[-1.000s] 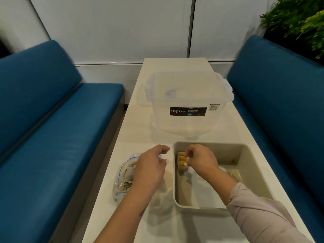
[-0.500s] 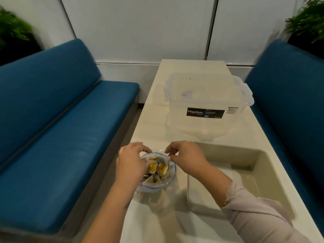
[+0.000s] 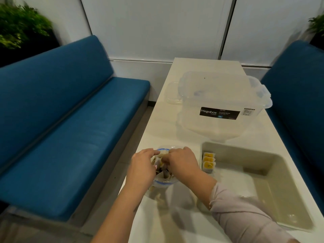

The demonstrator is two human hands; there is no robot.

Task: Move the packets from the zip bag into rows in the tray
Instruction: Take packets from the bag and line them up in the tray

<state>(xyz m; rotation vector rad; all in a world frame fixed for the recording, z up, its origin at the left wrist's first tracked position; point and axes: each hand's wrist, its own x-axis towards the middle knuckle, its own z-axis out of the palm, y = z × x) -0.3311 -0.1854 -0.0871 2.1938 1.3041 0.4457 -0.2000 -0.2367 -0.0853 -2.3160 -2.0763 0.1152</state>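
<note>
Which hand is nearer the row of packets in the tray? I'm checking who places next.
Right. The right hand is at the zip bag mouth, just beside the row of packets; the left hand is farther, across the bag.

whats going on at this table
A person is moving packets out of a zip bag into a beige tray. Both hands are at the bag's mouth: the left hand holds its rim open while the right hand reaches in among the packets. Three yellow packets already stand in a row in the tray's far left corner.
</note>
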